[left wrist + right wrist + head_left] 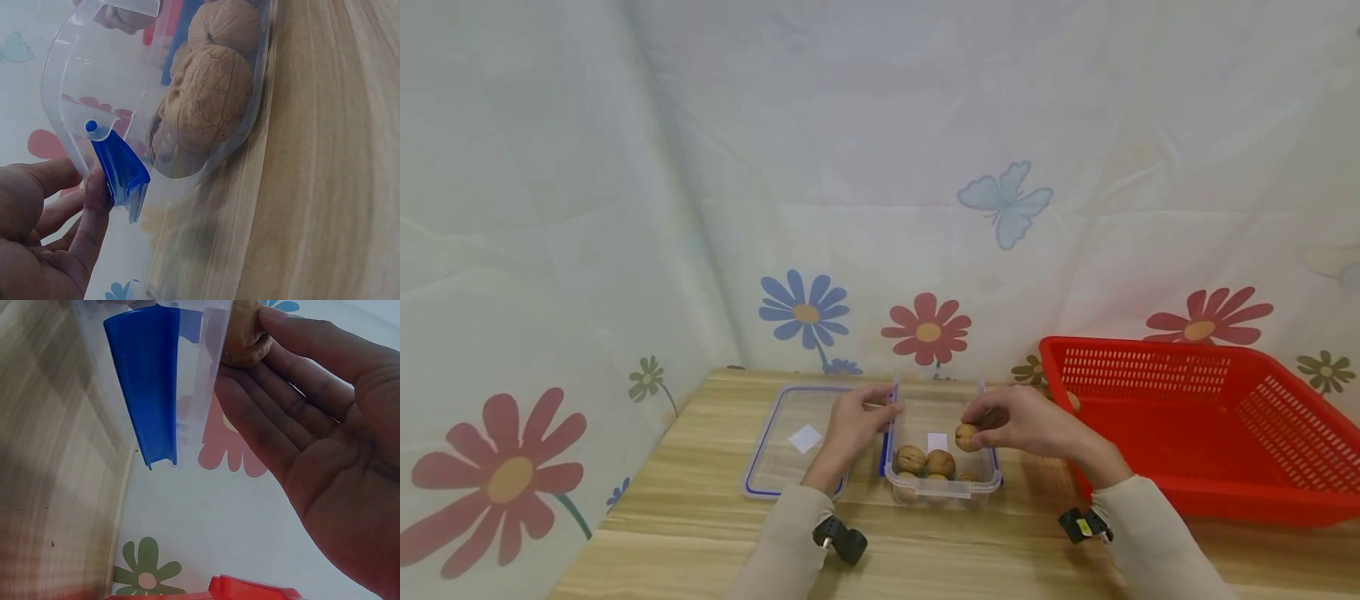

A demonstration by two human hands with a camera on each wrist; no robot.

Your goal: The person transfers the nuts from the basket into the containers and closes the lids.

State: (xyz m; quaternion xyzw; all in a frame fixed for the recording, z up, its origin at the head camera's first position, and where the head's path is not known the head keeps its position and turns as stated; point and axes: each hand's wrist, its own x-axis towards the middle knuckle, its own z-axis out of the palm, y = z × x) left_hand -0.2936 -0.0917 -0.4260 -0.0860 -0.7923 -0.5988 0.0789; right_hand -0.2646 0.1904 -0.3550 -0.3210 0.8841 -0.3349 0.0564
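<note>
A clear plastic food container (901, 481) with blue side clips stands on the wooden table. Several walnuts (211, 94) lie inside it, gathered toward the near side, along with a small white label (937, 442). My left hand (859, 423) pinches the container's left rim between thumb and fingers, right beside a blue clip (122, 169). Between the thumb and fingers of my right hand (1033, 423) is one walnut (967, 437), held over the container's right side. The right blue clip (147, 381) hangs folded down just beneath that hand.
Left of the container lies its flat clear lid (762, 454), edged in blue and bearing a white label. A large red plastic basket (1210, 492) takes up the right side, with a walnut (1073, 402) by its left wall. Behind the table hangs a flowered curtain (865, 208).
</note>
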